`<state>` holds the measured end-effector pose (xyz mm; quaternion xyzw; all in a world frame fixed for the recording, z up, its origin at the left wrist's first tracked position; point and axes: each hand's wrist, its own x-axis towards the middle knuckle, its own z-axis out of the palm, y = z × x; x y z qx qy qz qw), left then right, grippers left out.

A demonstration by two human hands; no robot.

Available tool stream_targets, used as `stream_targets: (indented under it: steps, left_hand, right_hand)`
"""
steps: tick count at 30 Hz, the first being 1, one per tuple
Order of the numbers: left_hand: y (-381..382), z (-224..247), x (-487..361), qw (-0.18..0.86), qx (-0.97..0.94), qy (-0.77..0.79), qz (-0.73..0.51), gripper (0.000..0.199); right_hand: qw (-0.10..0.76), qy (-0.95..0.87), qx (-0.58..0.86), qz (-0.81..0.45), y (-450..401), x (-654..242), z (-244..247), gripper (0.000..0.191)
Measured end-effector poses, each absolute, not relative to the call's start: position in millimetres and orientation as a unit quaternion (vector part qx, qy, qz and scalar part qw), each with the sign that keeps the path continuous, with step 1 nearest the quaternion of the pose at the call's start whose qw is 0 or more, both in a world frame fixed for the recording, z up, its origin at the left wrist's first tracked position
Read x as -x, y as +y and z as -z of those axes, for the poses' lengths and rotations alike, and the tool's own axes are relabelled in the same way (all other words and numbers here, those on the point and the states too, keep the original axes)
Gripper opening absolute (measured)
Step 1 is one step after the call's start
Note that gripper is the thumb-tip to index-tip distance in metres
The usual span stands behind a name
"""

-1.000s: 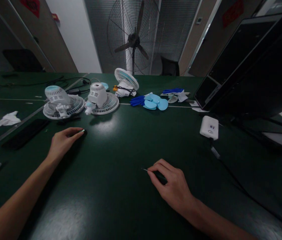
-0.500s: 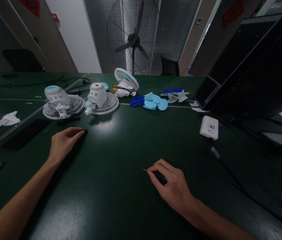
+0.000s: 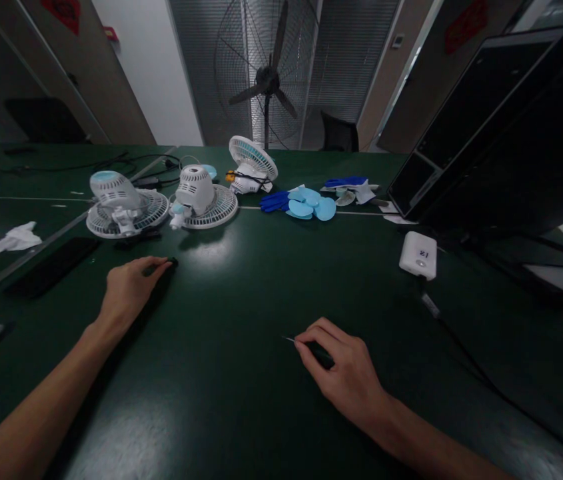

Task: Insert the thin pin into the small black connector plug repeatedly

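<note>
My left hand (image 3: 131, 287) is on the green table at the left, with thumb and forefinger pinched on a small dark piece (image 3: 173, 262) too small to make out. In front of it, two small white desk fans (image 3: 196, 193) lie face down on their grilles. My right hand (image 3: 338, 363) rests lower on the table, right of the middle. Its fingers close on a slim screwdriver (image 3: 288, 339), whose thin metal shaft points left; a dark handle shows partly under the palm.
Farther back lie another small fan (image 3: 252, 167), light-blue fan blades (image 3: 311, 204) and blue gloves (image 3: 274, 201). At the right are a white power bank (image 3: 418, 255) with a black cable and a large dark monitor (image 3: 501, 127). A black keyboard (image 3: 51, 268) lies left.
My left hand has shifted slightly to the right with the small dark piece. The right hand and the screwdriver stay nearly where they were.
</note>
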<state>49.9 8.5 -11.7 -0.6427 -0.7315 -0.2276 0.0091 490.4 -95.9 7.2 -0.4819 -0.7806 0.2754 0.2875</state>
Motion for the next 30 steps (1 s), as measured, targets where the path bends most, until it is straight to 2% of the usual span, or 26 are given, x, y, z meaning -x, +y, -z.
stream_targets:
  steps: [11,30]
  left_hand:
    - [11.9,12.3,-47.3,0.006,0.703,-0.678,0.216,0.046]
    - [12.0,8.0,-51.7,-0.007,0.682,-0.703,0.203,0.038]
  right_hand:
    - [0.291,-0.786,0.474,-0.271,-95.1,-490.4,-9.9,0.018]
    - [0.287,-0.789,0.475,-0.265,-95.2,-489.6,-11.3,0.020]
